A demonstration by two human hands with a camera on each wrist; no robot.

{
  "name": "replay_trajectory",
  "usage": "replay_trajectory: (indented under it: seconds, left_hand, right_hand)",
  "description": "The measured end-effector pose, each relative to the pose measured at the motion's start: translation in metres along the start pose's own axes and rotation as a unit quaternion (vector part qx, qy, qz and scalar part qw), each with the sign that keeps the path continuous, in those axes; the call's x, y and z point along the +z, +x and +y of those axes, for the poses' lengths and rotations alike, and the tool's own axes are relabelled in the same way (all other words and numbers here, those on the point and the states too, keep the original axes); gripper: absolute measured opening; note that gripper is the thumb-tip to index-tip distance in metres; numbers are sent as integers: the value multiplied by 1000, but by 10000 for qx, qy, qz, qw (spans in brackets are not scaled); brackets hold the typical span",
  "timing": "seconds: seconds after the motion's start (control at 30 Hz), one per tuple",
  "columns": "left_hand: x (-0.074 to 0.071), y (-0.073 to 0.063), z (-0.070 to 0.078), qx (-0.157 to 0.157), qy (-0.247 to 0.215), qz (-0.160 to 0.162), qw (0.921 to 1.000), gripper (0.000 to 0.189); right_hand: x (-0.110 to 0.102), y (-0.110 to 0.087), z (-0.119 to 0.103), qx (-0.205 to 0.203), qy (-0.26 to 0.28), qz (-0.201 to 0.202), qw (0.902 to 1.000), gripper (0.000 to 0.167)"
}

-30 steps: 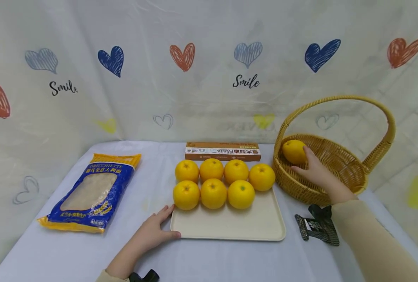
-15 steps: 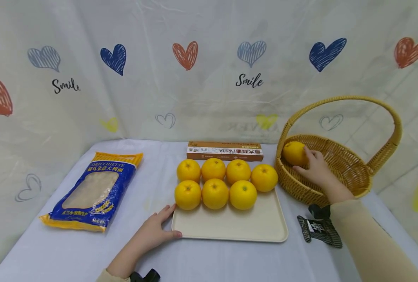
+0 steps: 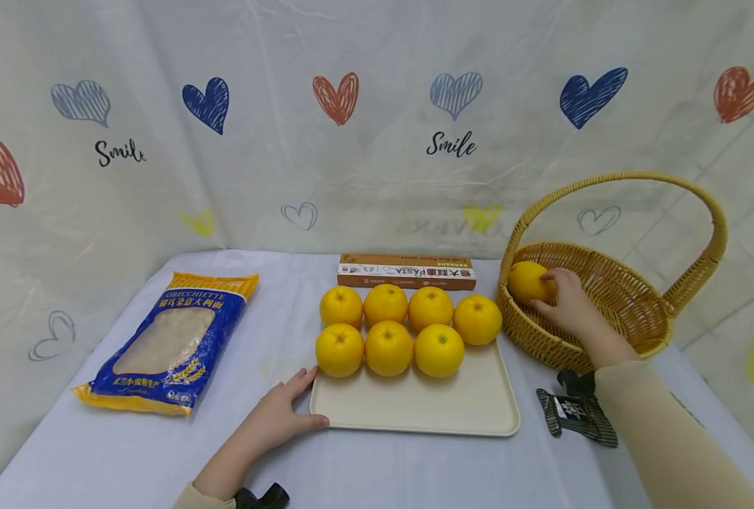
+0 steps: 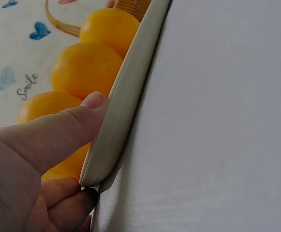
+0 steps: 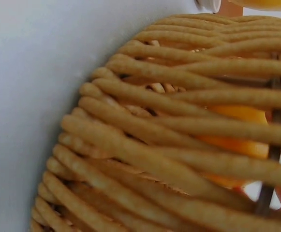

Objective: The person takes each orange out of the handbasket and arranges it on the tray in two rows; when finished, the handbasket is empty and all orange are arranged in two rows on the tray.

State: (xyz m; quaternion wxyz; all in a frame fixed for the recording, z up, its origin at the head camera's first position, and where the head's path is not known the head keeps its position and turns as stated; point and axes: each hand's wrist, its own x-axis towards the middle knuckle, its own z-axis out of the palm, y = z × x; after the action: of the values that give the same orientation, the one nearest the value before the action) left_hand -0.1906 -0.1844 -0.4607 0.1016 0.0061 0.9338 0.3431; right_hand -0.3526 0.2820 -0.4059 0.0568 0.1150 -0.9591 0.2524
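In the head view, my right hand [image 3: 571, 305] reaches into the wicker basket [image 3: 651, 332] and holds an orange [image 3: 525, 283] against its left inner side, fingers bent over the fruit. The right wrist view is mostly filled by the basket weave [image 5: 130, 145]; the orange [image 5: 242, 140] shows through its gaps. My left hand [image 3: 275, 418] lies at the near left corner of the cream tray [image 3: 415, 410], thumb and fingers spread, touching its edges. In the left wrist view, the thumb [image 4: 89, 108] rests against the tray rim [image 4: 118, 113]. Several oranges [image 3: 388, 348] sit on the tray in two rows.
A blue and yellow pasta bag [image 3: 167, 339] lies at the left. Behind the tray is a brown pasta box [image 3: 407, 272]. A small dark packet [image 3: 577, 417] lies between the tray and my right forearm. The basket's tall handle [image 3: 619, 177] arches over its opening.
The held orange has shifted slightly down and left inside the basket, and my right fingers have bent more over it. My left hand stays at the tray corner. The head view has shifted slightly.
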Motion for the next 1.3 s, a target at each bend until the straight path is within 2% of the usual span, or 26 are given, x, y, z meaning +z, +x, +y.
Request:
replay_trajectory:
  seconds: [0.17,0.27,0.5,0.7,0.83,1.0,1.13,1.3]
  left_hand:
    - [1,1,0,8,14,10,10000,92]
    - [1,2,-1,-29,-13,7,10000,93]
    - [1,2,0,-56,-25,-12,10000,93]
    - [0,1,2,-2,-37,-34,10000,92]
    - [1,0,2,-7,-43,-50,10000,92]
    - [1,0,2,-62,-36,-41,10000,92]
    - [1,-1,3,-99,-35,-47,9999,92]
    - [0,-2,2,-111,-12,-31,9999,93]
  right_hand:
    - [0,-1,-3,233,-243,82,9994,70]
    - [0,-1,-5,472,-308,23,9984,71]
    - [-3,-1,-9,526,299,-296,9977,73]
    - [-3,-2,-8,431,431,-315,9976,77]
    - [-2,-2,-4,237,244,-165,9993,79]
    - [-6,-6,-2,54,74,326,9994,79]
    - [-19,-14,-7,150,259,537,9981,82]
    - [-34,-27,-20,304,734,746,9940,83]
